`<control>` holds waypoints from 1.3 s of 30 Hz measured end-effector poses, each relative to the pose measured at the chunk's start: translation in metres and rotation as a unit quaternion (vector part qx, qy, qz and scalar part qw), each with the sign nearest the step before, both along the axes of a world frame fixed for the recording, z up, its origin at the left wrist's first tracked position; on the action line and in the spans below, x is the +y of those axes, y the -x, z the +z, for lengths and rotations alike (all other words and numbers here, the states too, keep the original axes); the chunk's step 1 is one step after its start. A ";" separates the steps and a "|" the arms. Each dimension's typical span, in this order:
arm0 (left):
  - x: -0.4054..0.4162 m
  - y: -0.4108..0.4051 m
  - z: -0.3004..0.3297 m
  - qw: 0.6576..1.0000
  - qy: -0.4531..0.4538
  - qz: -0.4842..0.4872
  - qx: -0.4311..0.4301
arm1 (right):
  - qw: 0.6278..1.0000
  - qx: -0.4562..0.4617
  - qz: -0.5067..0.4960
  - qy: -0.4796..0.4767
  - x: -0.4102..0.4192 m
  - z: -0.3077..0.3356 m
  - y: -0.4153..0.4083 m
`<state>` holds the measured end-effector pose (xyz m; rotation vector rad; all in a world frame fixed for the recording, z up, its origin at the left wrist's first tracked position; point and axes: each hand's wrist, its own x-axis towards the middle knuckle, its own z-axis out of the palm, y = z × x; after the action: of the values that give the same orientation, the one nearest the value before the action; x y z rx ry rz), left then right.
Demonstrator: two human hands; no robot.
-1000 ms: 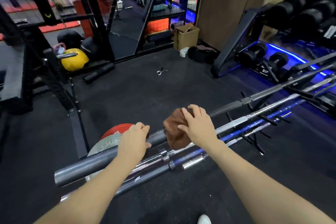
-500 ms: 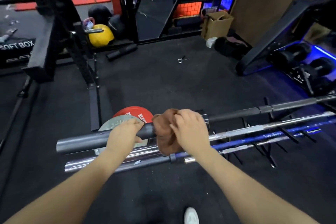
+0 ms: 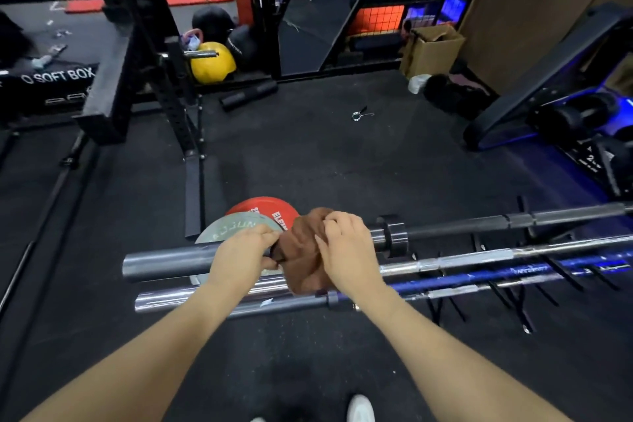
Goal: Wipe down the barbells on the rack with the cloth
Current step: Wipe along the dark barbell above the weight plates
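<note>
— Looking for hidden parts first: anything cut off?
— Plenty. Right ends of all the barbells run out past the frame edge; rack (image 3: 513,298) mostly lost in dark floor, only thin black prongs visible. Stretch of the grey barbell sleeve (image 3: 168,262) covered by both hands and the brown cloth (image 3: 301,257). Left palm and fingertips out of sight behind the sleeve.
— Hand poses?
— Left hand (image 3: 243,259) curled over the top of the sleeve, fingers together, thumb underneath, right beside the cloth edge. Right hand (image 3: 347,250) clamped down on the bunched cloth, fingers (image 3: 334,224) bent and slightly apart over it.
— Cloth against the fingers?
— Wrapped around the sleeve between the left hand and the collar (image 3: 390,235), spilling out under the right palm, hanging down toward the chrome barbell (image 3: 455,262) and blue barbell (image 3: 548,271) below.
</note>
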<state>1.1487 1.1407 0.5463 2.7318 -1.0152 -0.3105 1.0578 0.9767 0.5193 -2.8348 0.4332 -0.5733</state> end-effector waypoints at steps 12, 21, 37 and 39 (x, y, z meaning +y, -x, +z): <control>-0.011 -0.007 0.000 0.999 -0.029 -0.005 0.020 | 0.996 0.023 -0.024 -0.080 0.030 0.003 -0.012; -0.065 0.058 -0.015 0.963 0.212 0.157 0.053 | 0.948 0.077 0.119 -0.285 -0.055 0.040 0.012; -0.156 0.067 -0.004 0.999 0.043 -0.007 -0.032 | 0.917 0.276 0.157 -0.242 -0.135 0.043 0.032; -0.153 0.065 -0.002 0.998 0.045 -0.029 -0.032 | 0.919 0.282 0.157 -0.225 -0.134 0.047 0.030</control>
<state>1.0841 0.9874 0.5440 2.6507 -1.1001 -0.1838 1.0275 0.8423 0.5661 -2.4873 0.1536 0.3788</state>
